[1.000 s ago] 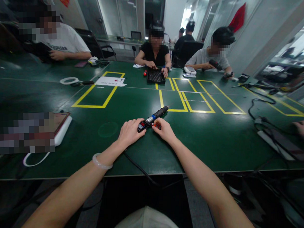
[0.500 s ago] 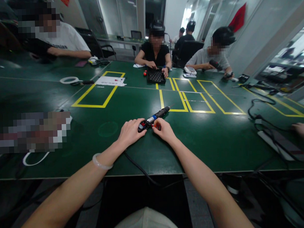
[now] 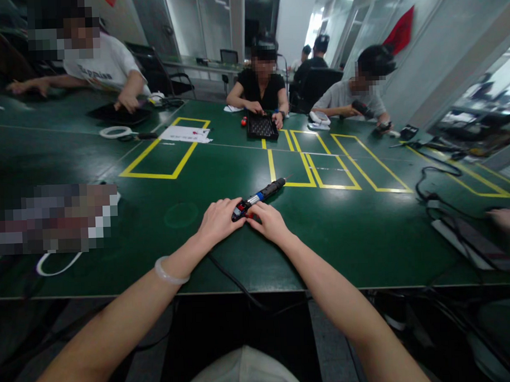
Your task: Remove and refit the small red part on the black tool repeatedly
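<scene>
On the green table lies an electric screwdriver (image 3: 261,196) with its casing opened, so a silver motor and a blue band show. Its thin bit points away to the upper right. My left hand (image 3: 217,221) grips the rear end of its body, the thumb at the near side. Against the near side of that rear end, my right hand (image 3: 268,221) is closed in a pinch. A small red part (image 3: 250,215) shows at its fingertips, mostly hidden by the fingers.
Yellow tape outlines (image 3: 334,187) mark the green table (image 3: 344,238). Across it, a person works at a black tray (image 3: 261,127). A paper sheet (image 3: 185,134) and a coiled white cable (image 3: 116,132) lie at left. Black cables (image 3: 426,185) and another person's hand (image 3: 509,226) are at right.
My right hand has shifted slightly left, toward the screwdriver's rear end, with the small red part. My left hand stays put. At the far left, a person has spread their arms over a dark flat object.
</scene>
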A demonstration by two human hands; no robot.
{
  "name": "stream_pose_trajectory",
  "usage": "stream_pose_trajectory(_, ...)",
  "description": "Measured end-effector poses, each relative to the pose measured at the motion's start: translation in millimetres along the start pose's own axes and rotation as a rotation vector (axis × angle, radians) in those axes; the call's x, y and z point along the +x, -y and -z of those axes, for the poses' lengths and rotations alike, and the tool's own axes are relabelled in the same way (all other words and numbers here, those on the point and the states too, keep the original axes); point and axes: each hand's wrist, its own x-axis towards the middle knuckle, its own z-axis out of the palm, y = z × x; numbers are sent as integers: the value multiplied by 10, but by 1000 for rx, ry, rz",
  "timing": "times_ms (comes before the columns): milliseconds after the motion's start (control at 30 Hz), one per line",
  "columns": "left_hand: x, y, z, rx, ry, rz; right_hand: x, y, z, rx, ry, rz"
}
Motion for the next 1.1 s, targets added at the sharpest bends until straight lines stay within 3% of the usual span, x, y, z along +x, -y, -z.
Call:
stream_pose_trajectory(200, 5, 7, 11, 39, 48, -10, -3, 16, -41, -2, -32, -31)
stream_pose_trajectory(600, -12, 4, -19, 40, 11, -70, 10, -30, -100, 116, -27, -24)
stream_pose_trajectory(1100, 5, -67, 9, -24, 51, 64, -9, 6, -40, 84, -36, -34)
